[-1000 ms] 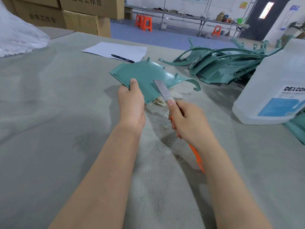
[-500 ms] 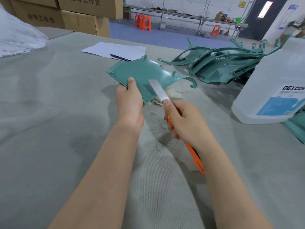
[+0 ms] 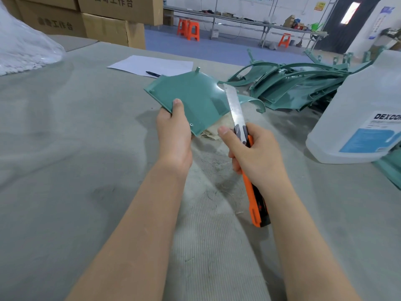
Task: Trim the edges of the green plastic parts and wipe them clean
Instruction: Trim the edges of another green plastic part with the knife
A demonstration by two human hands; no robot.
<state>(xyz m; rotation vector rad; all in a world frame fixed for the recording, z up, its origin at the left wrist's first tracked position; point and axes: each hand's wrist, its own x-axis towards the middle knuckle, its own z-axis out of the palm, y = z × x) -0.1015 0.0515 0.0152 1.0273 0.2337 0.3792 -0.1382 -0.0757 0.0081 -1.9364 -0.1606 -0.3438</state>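
My left hand (image 3: 173, 131) grips a flat green plastic part (image 3: 191, 98) by its near left corner and holds it above the table, thumb on top. My right hand (image 3: 253, 155) grips an orange utility knife (image 3: 251, 187). Its long steel blade (image 3: 233, 103) lies along the part's right edge, tip near the far corner. Under the part, a beige rag (image 3: 213, 131) rests on the table. A pile of several more green parts (image 3: 299, 88) is stacked at the far right.
A big clear jug (image 3: 355, 118) with a blue-white label stands at the right. White paper (image 3: 152, 65) with a pen (image 3: 153, 73) lies further back. Cardboard boxes (image 3: 104, 22) and a clear plastic bag (image 3: 23, 44) sit at the far left. Plastic shavings litter the grey felt table (image 3: 65, 148).
The blade has slid from the part's near edge up along its right edge, more of it now showing. My left hand has tilted the part slightly and kept its grip.
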